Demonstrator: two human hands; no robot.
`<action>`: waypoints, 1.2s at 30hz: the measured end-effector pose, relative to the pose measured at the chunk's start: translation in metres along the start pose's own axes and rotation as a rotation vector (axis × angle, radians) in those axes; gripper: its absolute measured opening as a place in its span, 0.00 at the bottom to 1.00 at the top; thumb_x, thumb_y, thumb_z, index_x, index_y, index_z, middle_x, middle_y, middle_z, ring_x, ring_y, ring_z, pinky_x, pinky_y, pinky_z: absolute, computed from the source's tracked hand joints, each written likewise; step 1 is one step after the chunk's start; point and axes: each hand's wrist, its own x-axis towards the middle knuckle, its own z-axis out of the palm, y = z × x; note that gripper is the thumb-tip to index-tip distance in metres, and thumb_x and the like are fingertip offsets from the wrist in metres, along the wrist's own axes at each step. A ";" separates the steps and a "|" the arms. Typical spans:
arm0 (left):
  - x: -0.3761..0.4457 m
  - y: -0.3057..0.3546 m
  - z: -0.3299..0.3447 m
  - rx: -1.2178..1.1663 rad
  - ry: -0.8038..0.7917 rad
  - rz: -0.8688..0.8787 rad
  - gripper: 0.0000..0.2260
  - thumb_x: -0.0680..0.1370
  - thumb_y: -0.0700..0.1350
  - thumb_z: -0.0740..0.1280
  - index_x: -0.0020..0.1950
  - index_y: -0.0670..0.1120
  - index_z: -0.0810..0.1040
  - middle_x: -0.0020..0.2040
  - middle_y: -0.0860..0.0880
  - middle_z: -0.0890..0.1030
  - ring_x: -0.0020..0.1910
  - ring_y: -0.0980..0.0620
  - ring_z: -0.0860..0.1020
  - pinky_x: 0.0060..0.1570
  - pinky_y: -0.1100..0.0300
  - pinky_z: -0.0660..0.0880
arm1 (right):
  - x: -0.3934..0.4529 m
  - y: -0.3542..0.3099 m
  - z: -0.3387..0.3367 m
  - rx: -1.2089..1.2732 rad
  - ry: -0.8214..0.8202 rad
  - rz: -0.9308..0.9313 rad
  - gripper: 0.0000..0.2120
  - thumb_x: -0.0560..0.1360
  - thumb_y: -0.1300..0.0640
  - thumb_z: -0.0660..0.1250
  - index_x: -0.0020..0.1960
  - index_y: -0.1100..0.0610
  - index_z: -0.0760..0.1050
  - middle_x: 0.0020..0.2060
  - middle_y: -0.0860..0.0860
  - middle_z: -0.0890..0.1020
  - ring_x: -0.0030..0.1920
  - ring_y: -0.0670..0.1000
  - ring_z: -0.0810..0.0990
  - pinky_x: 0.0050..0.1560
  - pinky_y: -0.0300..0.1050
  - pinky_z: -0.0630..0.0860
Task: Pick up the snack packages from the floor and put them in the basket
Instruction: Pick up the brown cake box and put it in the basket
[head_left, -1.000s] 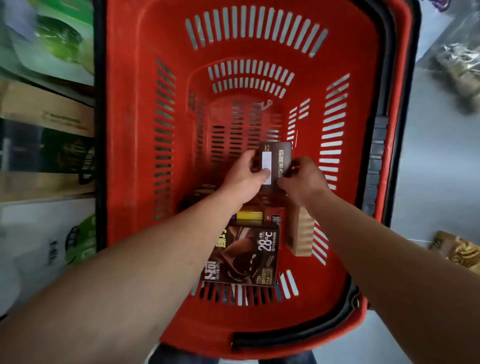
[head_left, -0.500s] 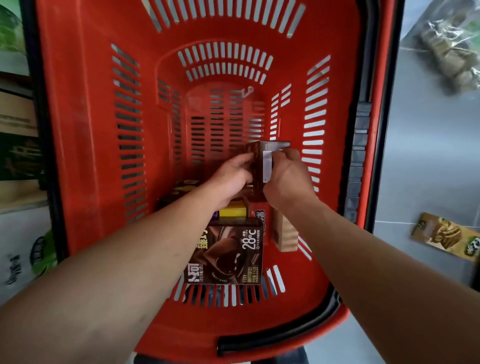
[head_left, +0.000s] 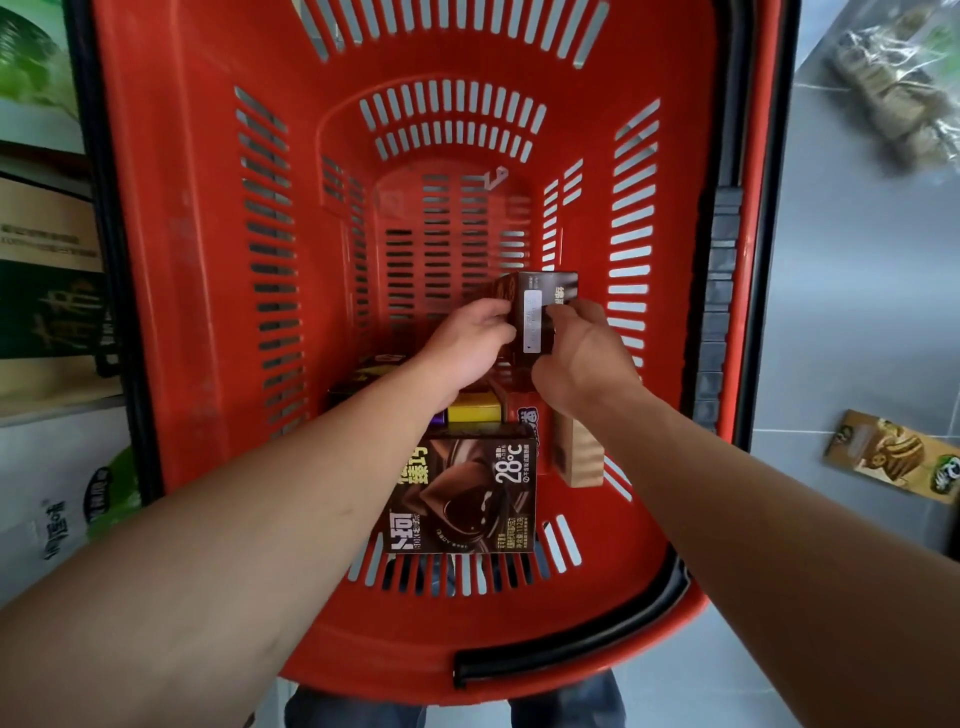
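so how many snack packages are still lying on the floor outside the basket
2 in view: a clear bag of snacks at upper right, and a gold-brown package at right, both on the grey floor right of the red basket. More may lie outside the frame.

— What's on the grey tiled floor (head_left: 852, 322)?
— The red basket (head_left: 176, 270) fills the middle of the frame. At right, a brown-and-gold snack package (head_left: 893, 457) lies flat; at upper right, a clear bag of snacks (head_left: 893, 88).
— And at left?
— Cardboard boxes (head_left: 47, 291).
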 end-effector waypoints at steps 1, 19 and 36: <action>0.000 -0.001 -0.002 0.010 -0.004 0.000 0.20 0.80 0.42 0.63 0.72 0.49 0.72 0.68 0.51 0.77 0.66 0.51 0.75 0.70 0.48 0.69 | -0.002 0.000 0.000 -0.002 0.005 0.006 0.27 0.73 0.64 0.61 0.73 0.57 0.66 0.72 0.53 0.65 0.67 0.59 0.71 0.65 0.49 0.72; -0.075 0.040 -0.024 0.161 0.030 0.133 0.20 0.80 0.43 0.65 0.72 0.44 0.72 0.66 0.46 0.77 0.62 0.51 0.77 0.64 0.57 0.72 | -0.044 -0.013 -0.015 0.014 0.105 -0.039 0.24 0.74 0.56 0.64 0.70 0.58 0.69 0.67 0.56 0.70 0.65 0.58 0.72 0.62 0.48 0.70; -0.187 0.110 0.138 0.435 0.016 0.354 0.06 0.75 0.43 0.71 0.51 0.48 0.81 0.42 0.52 0.82 0.41 0.53 0.80 0.42 0.58 0.76 | -0.182 0.165 -0.101 0.288 0.394 0.115 0.25 0.75 0.57 0.66 0.71 0.57 0.68 0.68 0.55 0.70 0.64 0.58 0.73 0.59 0.47 0.69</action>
